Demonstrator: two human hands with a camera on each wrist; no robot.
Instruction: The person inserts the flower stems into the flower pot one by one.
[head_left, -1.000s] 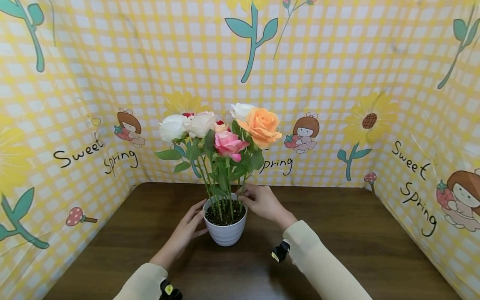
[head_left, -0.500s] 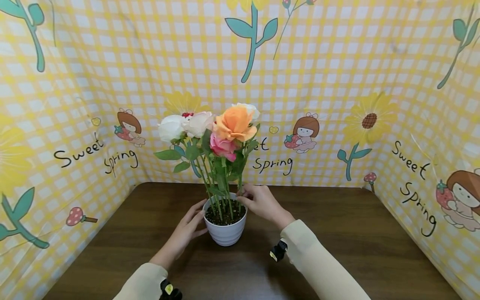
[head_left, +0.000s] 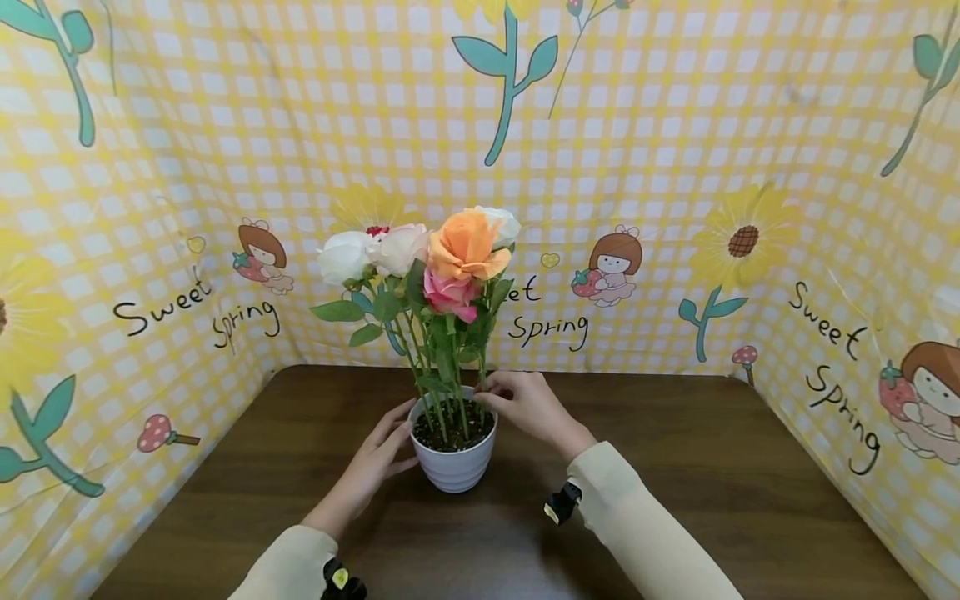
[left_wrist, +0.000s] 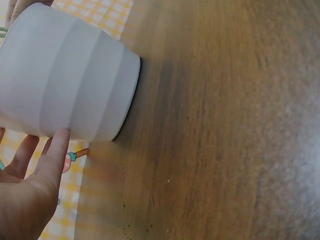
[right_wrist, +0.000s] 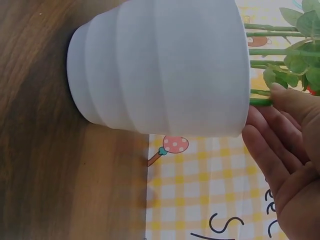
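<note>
A white ribbed flower pot (head_left: 453,468) full of dark soil (head_left: 442,435) stands upright on the table. Several roses rise from it: an orange rose (head_left: 467,243) overlaps a pink rose (head_left: 450,293), with white and pale pink blooms around them. My left hand (head_left: 375,454) rests its extended fingers against the pot's left side. In the left wrist view a finger (left_wrist: 59,150) touches the ribbed wall. At the right rim, my right hand (head_left: 534,408) pinches a green rose stem (right_wrist: 261,102) between thumb and fingers. Leaves hide which bloom that stem bears.
The dark wooden table (head_left: 675,475) surrounds the pot. A yellow checked cloth (head_left: 645,142) printed with flowers and girls encloses it at the back and both sides. Black wrist cameras (head_left: 562,502) sit on both sleeves.
The orange rose has swung left and now covers part of the pink one. The white rose behind shows farther right. Both hands stay almost where they were on pot and stem.
</note>
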